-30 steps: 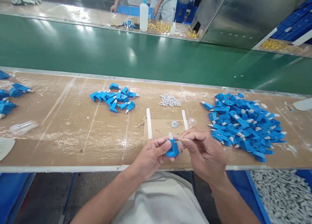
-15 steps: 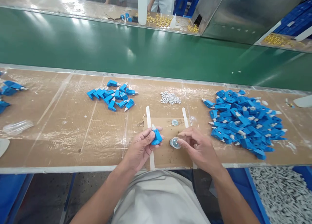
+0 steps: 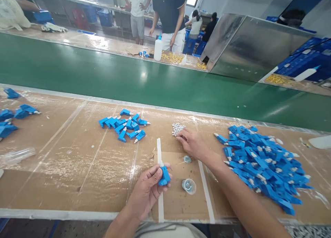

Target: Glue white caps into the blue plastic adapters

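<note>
One white-tipped blue plastic block is gripped by the left hand, loose blocks flank both hands' fingers, completion unclear, and the right hand's bunched fingertips meet small grey pellets, grip hidden.

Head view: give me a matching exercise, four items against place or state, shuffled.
1. left hand
2. right hand
3. clear cup
4. larger heap of blue parts

A. between the two white strips
B. at the edge of the small pale pieces
C. at the picture's right side
D. holding a white-tipped blue part

Pairs: 1-D, 2-B, 3-A, 4-C
</note>
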A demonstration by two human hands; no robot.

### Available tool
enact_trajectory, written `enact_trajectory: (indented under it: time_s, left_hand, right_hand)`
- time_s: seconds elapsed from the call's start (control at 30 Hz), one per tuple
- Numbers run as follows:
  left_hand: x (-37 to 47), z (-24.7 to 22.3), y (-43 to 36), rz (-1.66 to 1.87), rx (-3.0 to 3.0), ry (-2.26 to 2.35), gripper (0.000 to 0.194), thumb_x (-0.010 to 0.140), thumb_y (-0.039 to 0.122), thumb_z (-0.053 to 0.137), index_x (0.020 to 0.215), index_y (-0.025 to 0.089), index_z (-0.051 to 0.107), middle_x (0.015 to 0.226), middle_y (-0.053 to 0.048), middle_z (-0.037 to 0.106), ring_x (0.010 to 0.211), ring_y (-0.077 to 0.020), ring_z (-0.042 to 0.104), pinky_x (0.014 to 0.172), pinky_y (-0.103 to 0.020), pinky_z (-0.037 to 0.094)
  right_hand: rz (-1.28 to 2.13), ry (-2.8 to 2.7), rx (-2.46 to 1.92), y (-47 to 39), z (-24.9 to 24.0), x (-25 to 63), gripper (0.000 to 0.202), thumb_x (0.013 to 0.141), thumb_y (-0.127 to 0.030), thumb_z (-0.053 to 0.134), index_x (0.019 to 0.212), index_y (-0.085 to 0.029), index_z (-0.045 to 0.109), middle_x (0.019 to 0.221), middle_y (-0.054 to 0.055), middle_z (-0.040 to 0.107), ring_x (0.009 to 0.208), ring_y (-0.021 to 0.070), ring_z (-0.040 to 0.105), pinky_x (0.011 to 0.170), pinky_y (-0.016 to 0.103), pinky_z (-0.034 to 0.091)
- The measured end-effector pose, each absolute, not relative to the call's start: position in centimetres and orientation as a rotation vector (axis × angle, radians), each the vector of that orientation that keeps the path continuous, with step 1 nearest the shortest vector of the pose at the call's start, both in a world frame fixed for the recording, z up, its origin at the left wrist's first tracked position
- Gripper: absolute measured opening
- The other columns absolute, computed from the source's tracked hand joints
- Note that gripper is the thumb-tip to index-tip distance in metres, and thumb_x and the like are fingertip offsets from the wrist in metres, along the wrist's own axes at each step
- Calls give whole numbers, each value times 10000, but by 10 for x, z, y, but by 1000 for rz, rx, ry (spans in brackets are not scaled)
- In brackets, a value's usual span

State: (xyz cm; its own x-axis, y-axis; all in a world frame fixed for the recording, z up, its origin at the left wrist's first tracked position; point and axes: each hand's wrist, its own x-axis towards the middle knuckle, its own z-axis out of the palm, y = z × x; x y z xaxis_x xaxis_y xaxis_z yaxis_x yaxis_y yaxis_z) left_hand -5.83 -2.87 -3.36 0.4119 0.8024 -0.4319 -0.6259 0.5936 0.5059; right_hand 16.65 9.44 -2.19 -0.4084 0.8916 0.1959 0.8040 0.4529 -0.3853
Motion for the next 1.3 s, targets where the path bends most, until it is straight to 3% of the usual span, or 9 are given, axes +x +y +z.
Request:
enact_trajectory:
  time_s: [0.3, 0.43, 0.57, 0.67, 0.8, 1.1, 1.3]
  left_hand:
    - [-57, -35, -29, 915, 243, 694, 349, 848, 344, 782, 1102, 107, 750, 863, -111, 713, 694, -129, 665, 592, -187, 499]
    - [-58, -35, -30, 918, 260, 689, 341, 859, 344, 771, 1104, 108, 749, 880, -110, 716, 702, -125, 660, 609, -190, 498]
    - [-59, -30, -27, 946, 298, 682, 311, 885, 339, 744, 1100, 115, 748, 901, -110, 720, 727, -116, 654, 654, -190, 500]
    - [-54, -20, -23, 987, 362, 680, 313, 881, 345, 748, 1108, 130, 734, 883, -98, 720, 736, -121, 653, 662, -194, 493]
    - [-42, -2, -18, 1066, 438, 643, 275, 848, 345, 781, 1025, 145, 714, 859, -66, 701, 721, -119, 632, 664, -208, 497]
    - [-29, 17, -24, 953, 458, 617, 272, 831, 372, 791, 908, 143, 664, 711, -22, 670, 591, -97, 612, 557, -182, 503]
    - [-28, 21, -24, 975, 498, 662, 263, 820, 351, 805, 886, 146, 656, 688, -7, 658, 585, -90, 605, 544, -173, 479]
  right_hand:
    - [203, -2577, -1467, 115, -24, 149, 233, 977, -140, 491, 877, -167, 700, 960, 120, 668, 780, 226, 608, 619, 326, 357]
    - [270, -2541, -1474, 117, -18, 142, 189, 938, -130, 516, 820, -149, 662, 961, 165, 674, 791, 243, 617, 614, 331, 366]
    - [444, -2406, -1443, 101, 2, 144, 163, 969, -201, 498, 856, -179, 612, 849, 85, 682, 756, 200, 636, 655, 302, 466]
    - [981, -2020, -1330, 68, 18, 147, 201, 1007, -338, 507, 893, -196, 591, 720, 11, 651, 603, 148, 614, 562, 266, 503]
    - [1589, -1305, -1089, 19, 25, 145, 239, 902, -407, 702, 841, -180, 656, 689, 9, 647, 557, 121, 585, 468, 216, 466]
    - [1720, -1035, -1036, -18, 31, 143, 233, 882, -396, 747, 838, -175, 687, 631, -22, 587, 490, 70, 500, 442, 168, 390]
    - [1680, -1092, -1030, -21, 32, 142, 222, 900, -396, 736, 840, -186, 695, 647, -20, 593, 526, 75, 506, 457, 166, 407]
